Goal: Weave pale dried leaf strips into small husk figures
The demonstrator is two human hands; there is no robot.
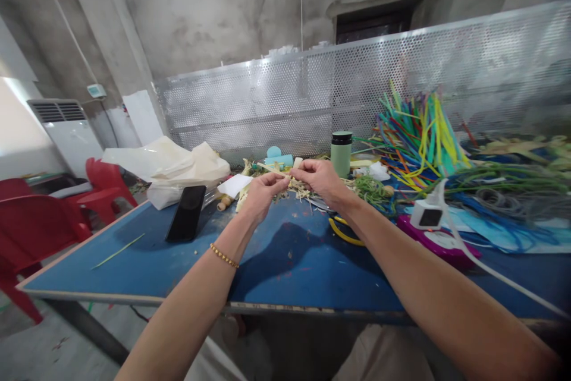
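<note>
My left hand (263, 191) and my right hand (319, 178) meet fingertip to fingertip above the middle of the blue table (285, 274). Thumbs and forefingers are pinched on both. A small pale piece (297, 162) shows at the right fingertips; its kind is too small to make out. Whatever sits between the left fingertips is hidden. Behind and below the hands lie cut plant-like scraps (301, 191). Under my right wrist are yellow-handled scissors (345, 232), partly covered by the arm.
A black phone (186, 213) leans left of my hands, before crumpled plastic bags (187, 167). A green jar (341, 155) stands behind. Colourful strips (423, 137) pile up at right, near a magenta power strip (439, 241) with a white cable. Red chairs (40, 226) stand left.
</note>
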